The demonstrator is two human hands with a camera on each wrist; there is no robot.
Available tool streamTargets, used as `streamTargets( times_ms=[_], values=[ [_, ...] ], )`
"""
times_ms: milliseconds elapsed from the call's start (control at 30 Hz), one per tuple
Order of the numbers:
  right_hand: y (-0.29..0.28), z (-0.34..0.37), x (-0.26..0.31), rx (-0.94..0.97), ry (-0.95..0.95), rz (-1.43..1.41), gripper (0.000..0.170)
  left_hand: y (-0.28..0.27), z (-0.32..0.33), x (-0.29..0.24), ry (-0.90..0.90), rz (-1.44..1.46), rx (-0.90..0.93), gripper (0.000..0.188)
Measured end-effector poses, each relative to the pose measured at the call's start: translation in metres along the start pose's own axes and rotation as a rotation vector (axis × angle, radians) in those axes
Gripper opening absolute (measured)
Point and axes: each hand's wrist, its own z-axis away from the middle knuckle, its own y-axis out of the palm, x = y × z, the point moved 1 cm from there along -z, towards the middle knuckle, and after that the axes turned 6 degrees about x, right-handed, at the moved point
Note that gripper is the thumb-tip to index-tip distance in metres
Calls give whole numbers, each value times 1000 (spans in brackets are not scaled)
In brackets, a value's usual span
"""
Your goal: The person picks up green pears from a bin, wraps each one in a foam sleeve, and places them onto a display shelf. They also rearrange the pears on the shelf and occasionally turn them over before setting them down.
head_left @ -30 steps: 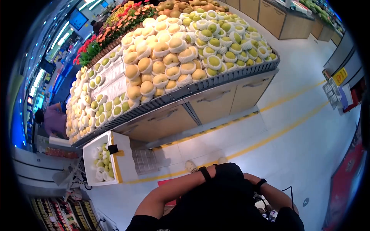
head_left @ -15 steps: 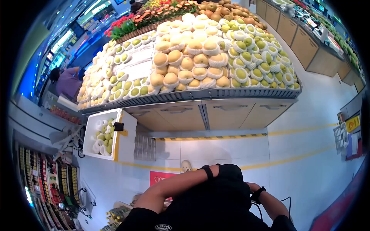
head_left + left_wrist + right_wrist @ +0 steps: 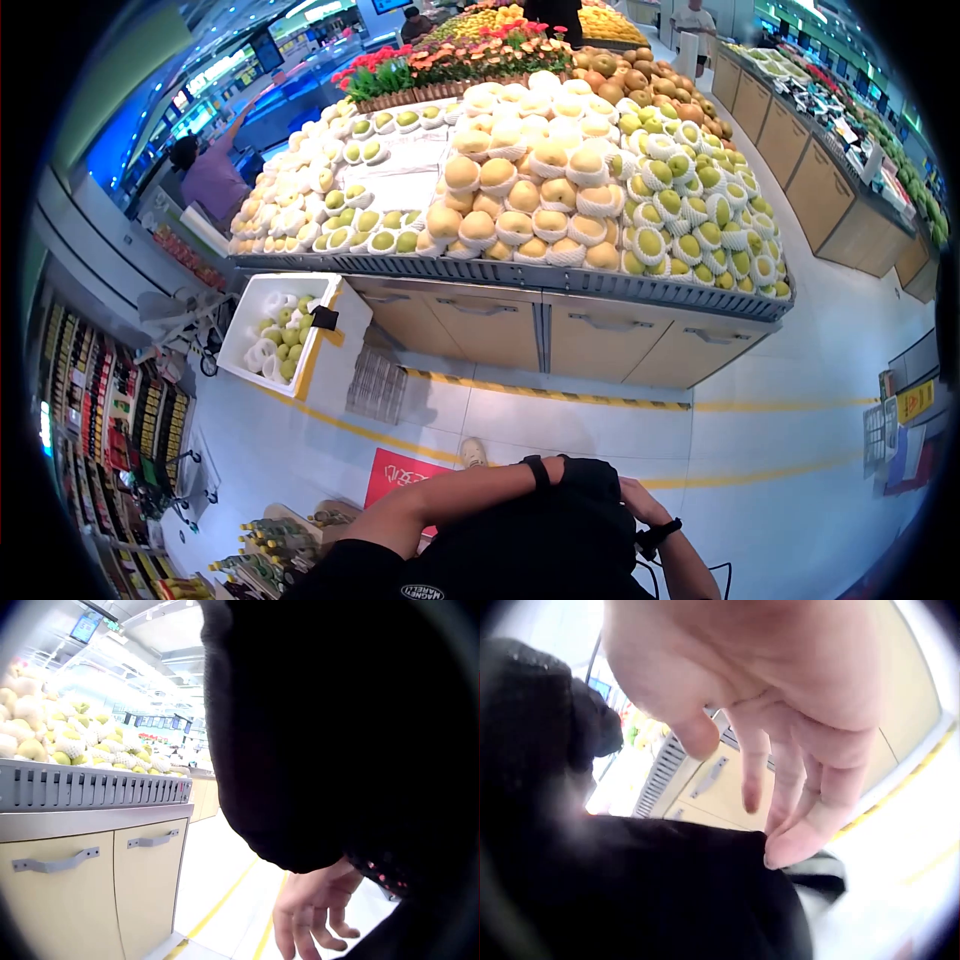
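My left arm crosses in front of the black shirt, a black band around the wrist. Only a sliver of my left hand (image 3: 553,468) shows in the head view; black cloth (image 3: 592,482) hides the fingers. That dark mass also fills most of the left wrist view. My right hand (image 3: 640,499) hangs beside the cloth, with a black strap on its wrist. Its fingers (image 3: 810,838) are loosely bent downward in the right wrist view, one fingertip right at the cloth's edge, nothing between them. The left wrist view shows the same right hand (image 3: 313,909) below the black shape.
Ahead stands a fruit display (image 3: 515,276) heaped with pears in foam nets, cabinet doors beneath. A white foam box (image 3: 246,362) of green pears sits at its left front. Yellow lines cross the floor. A person in purple (image 3: 214,178) is at the far left, bottles (image 3: 275,535) near lower left.
The head view has swung, so the display has shifted right and more aisle shows behind it. The left arm stays across the body; the right hand remains beside the black cloth.
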Motion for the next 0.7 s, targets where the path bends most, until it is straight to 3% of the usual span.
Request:
streamTargets(
  times_ms=[33,133,167,267,333,367,400,433,467,500,533,567,600,633,700],
  values=[
    [15,17,49,-14,-11,-184,44,1,1,-1,-7,9,-14,28],
    [36,20,63,-30,114,-533,60,0,10,-8,-82,-33,-14,29],
    [42,26,70,-35,148,-545,70,-4,16,-12,-117,-59,-10,30],
    [44,40,78,121,60,-615,68,-19,57,-29,-83,47,-183,29],
    [38,33,55,113,68,-401,60,-27,92,-8,142,345,-328,24],
    [37,30,50,100,49,-285,58,-24,110,22,50,515,-363,27],
    [35,28,50,86,26,-168,55,-13,130,57,-90,624,-542,30],
    [35,29,56,82,30,-179,53,-5,157,73,-189,481,-658,35],
    [38,32,65,78,33,-192,50,19,181,128,-306,209,-729,31],
    [38,32,71,75,35,-206,47,53,203,183,-531,-108,-685,29],
    [37,29,71,91,27,-201,47,103,230,219,-597,415,-857,32],
    [35,24,68,106,19,-197,47,130,251,213,-852,143,-700,36],
    [34,19,67,120,10,-193,47,190,278,272,-682,298,-570,38],
    [34,14,69,127,14,-193,47,220,271,226,-1193,432,-768,32],
    [36,4,75,139,22,-188,47,298,287,217,-1283,598,-689,33]
  ],
)
